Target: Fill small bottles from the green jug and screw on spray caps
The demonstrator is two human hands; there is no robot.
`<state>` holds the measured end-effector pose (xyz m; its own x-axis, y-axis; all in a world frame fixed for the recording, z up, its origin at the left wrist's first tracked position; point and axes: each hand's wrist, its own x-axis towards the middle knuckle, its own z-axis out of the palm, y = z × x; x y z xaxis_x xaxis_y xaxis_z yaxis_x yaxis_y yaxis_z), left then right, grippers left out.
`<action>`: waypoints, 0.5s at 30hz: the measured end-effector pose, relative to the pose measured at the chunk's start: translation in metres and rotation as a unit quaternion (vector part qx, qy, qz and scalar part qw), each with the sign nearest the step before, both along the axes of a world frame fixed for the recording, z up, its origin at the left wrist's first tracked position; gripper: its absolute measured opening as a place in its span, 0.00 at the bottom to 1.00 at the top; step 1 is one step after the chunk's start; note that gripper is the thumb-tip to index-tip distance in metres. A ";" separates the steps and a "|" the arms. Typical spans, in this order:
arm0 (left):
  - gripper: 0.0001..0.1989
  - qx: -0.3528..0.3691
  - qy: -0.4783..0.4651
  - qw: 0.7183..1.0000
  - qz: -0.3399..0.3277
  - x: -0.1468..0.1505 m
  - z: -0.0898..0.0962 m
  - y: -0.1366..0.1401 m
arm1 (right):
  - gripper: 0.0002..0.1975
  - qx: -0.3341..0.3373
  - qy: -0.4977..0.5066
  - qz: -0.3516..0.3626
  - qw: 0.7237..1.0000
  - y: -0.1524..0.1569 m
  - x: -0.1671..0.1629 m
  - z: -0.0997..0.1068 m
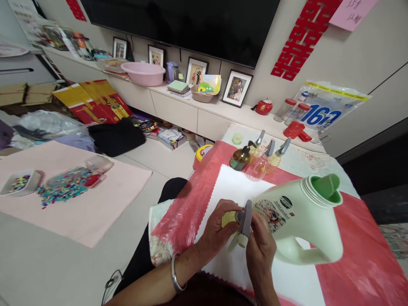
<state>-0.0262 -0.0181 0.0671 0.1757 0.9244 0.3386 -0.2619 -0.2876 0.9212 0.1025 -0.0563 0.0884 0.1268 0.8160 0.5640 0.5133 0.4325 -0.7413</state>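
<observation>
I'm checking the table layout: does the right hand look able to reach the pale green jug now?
Probably yes: the right hand is close beside the pale green jug, with nothing apparent between. It is busy with the grey spray head, so it may need freeing first.

On my feed's right side, a clear bag (349, 102) shows a large blue number beginning "16". Upper right, red paper (296, 40) carries double-happiness signs; a pink note (352, 15) has handwriting, perhaps "35". Lower right, a jug's (310, 223) label is too small for me.
</observation>
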 end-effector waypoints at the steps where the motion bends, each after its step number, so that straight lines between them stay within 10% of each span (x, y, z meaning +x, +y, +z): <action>1: 0.18 -0.001 0.000 1.000 0.000 0.000 0.000 0.001 | 0.10 -0.002 0.010 0.005 1.000 0.000 0.000 0.000; 15: 0.16 -0.037 -0.031 0.999 0.000 0.001 0.004 -0.003 | 0.13 -0.082 0.204 0.033 0.975 0.004 -0.001 -0.022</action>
